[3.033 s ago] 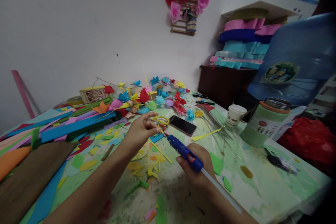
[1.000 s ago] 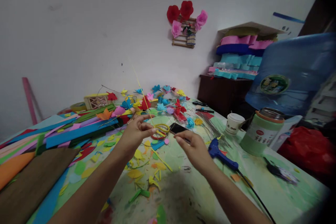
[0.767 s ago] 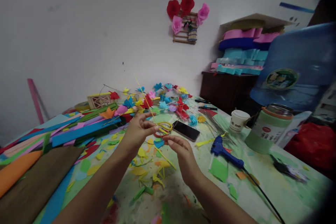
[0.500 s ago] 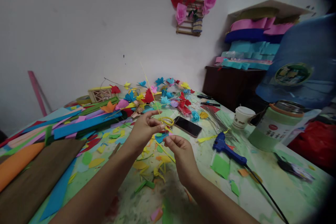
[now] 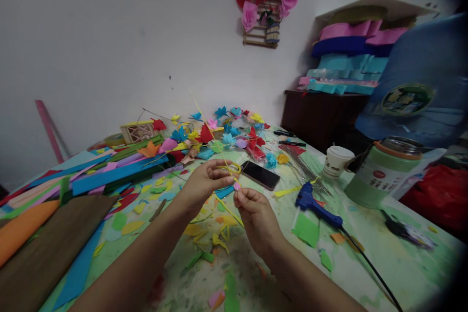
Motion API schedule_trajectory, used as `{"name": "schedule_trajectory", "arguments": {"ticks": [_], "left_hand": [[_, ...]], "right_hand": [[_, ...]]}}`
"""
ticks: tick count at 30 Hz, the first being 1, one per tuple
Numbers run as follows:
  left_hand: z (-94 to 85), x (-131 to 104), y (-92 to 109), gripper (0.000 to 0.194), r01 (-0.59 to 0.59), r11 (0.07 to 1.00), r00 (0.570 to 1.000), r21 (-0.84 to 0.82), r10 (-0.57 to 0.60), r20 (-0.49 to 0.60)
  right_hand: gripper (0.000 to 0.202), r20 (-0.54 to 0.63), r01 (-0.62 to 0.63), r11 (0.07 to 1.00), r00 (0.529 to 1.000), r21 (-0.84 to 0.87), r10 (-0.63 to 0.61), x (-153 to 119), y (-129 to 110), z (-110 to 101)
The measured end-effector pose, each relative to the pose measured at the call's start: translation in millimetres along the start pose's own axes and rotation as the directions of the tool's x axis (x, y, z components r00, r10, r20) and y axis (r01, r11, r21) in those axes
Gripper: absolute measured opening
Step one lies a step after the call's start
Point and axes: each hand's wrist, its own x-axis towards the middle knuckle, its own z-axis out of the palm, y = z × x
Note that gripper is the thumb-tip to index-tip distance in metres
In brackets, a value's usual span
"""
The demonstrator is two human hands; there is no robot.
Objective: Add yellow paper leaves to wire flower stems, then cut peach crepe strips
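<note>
My left hand [image 5: 206, 183] pinches a thin yellow stem [image 5: 199, 109] that slants up and to the left from the fingers. A loop of yellow strip [image 5: 234, 167] curls beside the fingertips. My right hand [image 5: 258, 214] is closed, thumb against fingers, just below and right of the left hand. A small pink piece [image 5: 237, 185] shows at its fingertips; whether the fingers hold it or the strip's end is too small to tell. A yellow strip [image 5: 228, 209] slants down between the hands. Behind them lies a black phone [image 5: 261, 175].
Paper flowers [image 5: 228, 140] lie towards the wall. Crepe paper strips [image 5: 120, 175] and a brown sheet [image 5: 54, 248] cover the left. Right are a blue glue gun [image 5: 318, 207], paper cup [image 5: 337, 162], green jar [image 5: 383, 170] and scissors [image 5: 405, 231]. Paper scraps [image 5: 133, 226] are scattered in front.
My right hand has moved slightly right, and the small pink piece shows more clearly between the hands. The yellow stem leans a little further left. The whole view has shifted slightly.
</note>
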Motion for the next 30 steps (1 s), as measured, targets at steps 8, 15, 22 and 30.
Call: {"name": "schedule_trajectory", "arguments": {"ticks": [8,15,22,30], "left_hand": [[-8.0,-3,14,0.043,-0.035,0.999,0.999,0.033,0.035,-0.007],[-8.8,-7,31,0.037,-0.115,0.977,0.973,0.179,0.147,-0.176],[-9.1,-3,25,0.041,-0.118,0.992,0.974,0.05,0.125,-0.189],[-11.7,-2,27,0.028,-0.155,0.987,0.969,-0.036,0.146,-0.198]], "right_hand": [[0.019,0.012,0.008,0.999,1.0,0.034,-0.008,0,-4,-3],[0.013,-0.026,0.024,0.991,0.999,-0.128,-0.028,0,4,-8],[0.016,-0.022,0.074,0.959,0.996,-0.272,-0.083,0,2,-8],[0.018,0.009,0.149,0.942,0.988,-0.301,-0.154,-1,6,-16]]}}
